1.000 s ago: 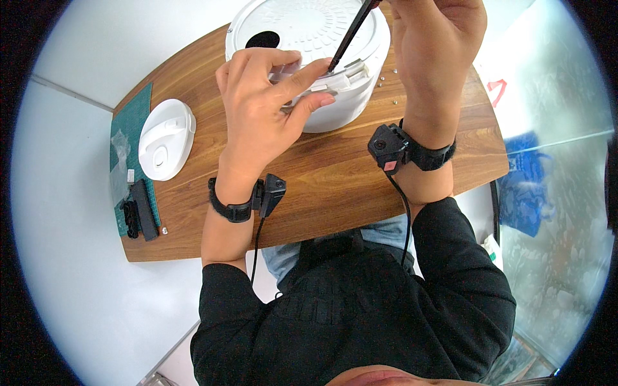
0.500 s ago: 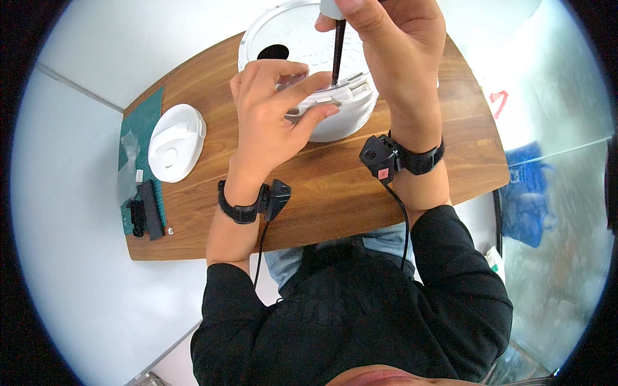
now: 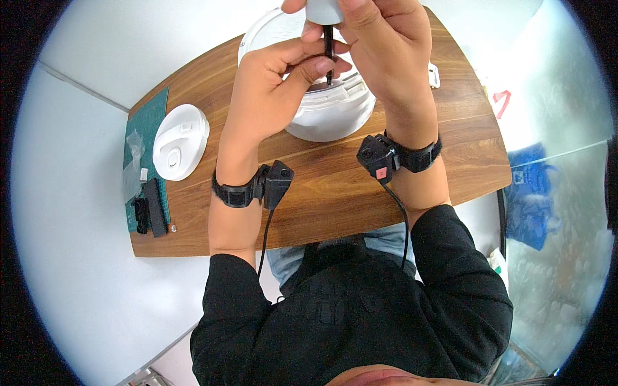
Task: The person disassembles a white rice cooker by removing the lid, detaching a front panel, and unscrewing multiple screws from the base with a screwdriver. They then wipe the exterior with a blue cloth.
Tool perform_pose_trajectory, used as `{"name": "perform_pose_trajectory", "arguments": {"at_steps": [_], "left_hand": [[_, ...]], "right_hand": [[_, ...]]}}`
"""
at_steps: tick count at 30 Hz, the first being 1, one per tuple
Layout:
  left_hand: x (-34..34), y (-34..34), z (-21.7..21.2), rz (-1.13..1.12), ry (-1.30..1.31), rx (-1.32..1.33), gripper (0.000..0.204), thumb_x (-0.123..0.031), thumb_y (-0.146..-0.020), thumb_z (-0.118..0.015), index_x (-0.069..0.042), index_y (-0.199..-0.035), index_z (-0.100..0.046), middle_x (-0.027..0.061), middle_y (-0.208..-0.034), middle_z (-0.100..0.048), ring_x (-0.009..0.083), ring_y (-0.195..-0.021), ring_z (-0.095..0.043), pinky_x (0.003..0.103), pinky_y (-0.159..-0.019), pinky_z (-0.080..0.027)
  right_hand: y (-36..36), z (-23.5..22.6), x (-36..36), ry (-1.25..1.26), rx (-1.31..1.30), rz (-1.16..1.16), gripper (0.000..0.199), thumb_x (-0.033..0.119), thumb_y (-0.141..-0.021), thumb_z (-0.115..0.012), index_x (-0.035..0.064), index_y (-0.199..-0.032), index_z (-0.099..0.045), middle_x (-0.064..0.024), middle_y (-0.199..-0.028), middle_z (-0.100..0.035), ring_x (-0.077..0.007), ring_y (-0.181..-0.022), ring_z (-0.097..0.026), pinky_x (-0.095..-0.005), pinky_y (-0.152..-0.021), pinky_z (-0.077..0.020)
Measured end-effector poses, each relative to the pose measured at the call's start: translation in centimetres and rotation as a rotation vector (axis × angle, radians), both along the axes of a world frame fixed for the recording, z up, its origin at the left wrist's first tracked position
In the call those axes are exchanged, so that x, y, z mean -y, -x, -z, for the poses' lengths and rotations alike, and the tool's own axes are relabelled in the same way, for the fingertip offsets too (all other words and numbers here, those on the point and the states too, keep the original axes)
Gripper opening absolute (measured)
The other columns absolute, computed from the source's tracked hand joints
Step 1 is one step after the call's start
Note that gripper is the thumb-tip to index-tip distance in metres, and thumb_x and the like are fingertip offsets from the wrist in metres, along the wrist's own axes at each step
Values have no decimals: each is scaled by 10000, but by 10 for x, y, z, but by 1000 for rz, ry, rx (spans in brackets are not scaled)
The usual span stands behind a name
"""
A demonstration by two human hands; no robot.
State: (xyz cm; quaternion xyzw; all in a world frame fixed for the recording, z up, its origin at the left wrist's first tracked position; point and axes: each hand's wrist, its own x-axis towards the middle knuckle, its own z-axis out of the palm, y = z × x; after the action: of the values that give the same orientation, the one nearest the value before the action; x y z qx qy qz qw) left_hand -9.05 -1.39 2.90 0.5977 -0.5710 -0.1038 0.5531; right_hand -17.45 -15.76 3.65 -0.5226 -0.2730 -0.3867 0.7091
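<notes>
Screwdriver [image 3: 327, 38] upright in right hand [image 3: 380, 51], left hand [image 3: 273, 83] steadying tip

The right hand [image 3: 380, 45] gripped a screwdriver [image 3: 327, 32] upright over the white appliance [image 3: 328, 116]; the left hand [image 3: 270, 83] steadied its shaft just beside it.

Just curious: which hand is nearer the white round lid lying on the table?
Left. The left hand rests on the white appliance, right of the lid; the right hand holds the screwdriver farther right.
</notes>
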Motion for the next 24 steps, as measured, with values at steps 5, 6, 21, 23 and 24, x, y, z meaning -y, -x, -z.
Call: {"name": "perform_pose_trajectory", "arguments": {"at_steps": [5, 6, 21, 23, 24], "left_hand": [[6, -2, 10, -79, 22, -114, 132, -7, -944, -695, 15, -1062, -751, 65, -901, -768, 102, -783, -696, 252, -698, -579], [7, -1, 11, -98, 33, -128, 123, -16, -932, -716, 16, -1046, -751, 64, -884, -765, 94, -759, -683, 247, -684, -570], [6, -3, 9, 20, -39, -106, 160, -38, -975, -666, 8, -1108, -742, 75, -909, -782, 115, -837, -715, 264, -762, -574], [8, -5, 11, -3, -61, -147, 147, -35, -959, -684, 16, -1081, -746, 78, -902, -782, 115, -821, -714, 260, -756, -571], [7, -5, 9, -31, -71, -107, 138, -39, -951, -695, 17, -1066, -747, 78, -891, -781, 114, -811, -713, 258, -752, -568]], "right_hand": [[0, -3, 1, -80, -129, 2, 403, 167, -1059, -593, -52, -1389, -521, -95, -1056, -710, -70, -805, -630, -224, -708, -535], [4, -7, -5, -93, -150, 48, 412, 157, -1043, -620, -53, -1384, -524, -87, -1039, -704, -67, -805, -628, -223, -705, -533], [-4, 3, 5, -98, -123, 113, 347, 142, -1024, -643, -50, -1297, -552, -96, -1018, -719, -111, -944, -670, -258, -816, -564], [-5, 2, 3, -108, -96, 101, 321, 166, -1040, -628, -46, -1277, -584, -62, -989, -708, -67, -856, -640, -212, -724, -525], [-2, 1, 3, -63, -166, 130, 310, 161, -1035, -637, -45, -1264, -599, -45, -971, -696, -49, -821, -616, -200, -688, -496]]}}
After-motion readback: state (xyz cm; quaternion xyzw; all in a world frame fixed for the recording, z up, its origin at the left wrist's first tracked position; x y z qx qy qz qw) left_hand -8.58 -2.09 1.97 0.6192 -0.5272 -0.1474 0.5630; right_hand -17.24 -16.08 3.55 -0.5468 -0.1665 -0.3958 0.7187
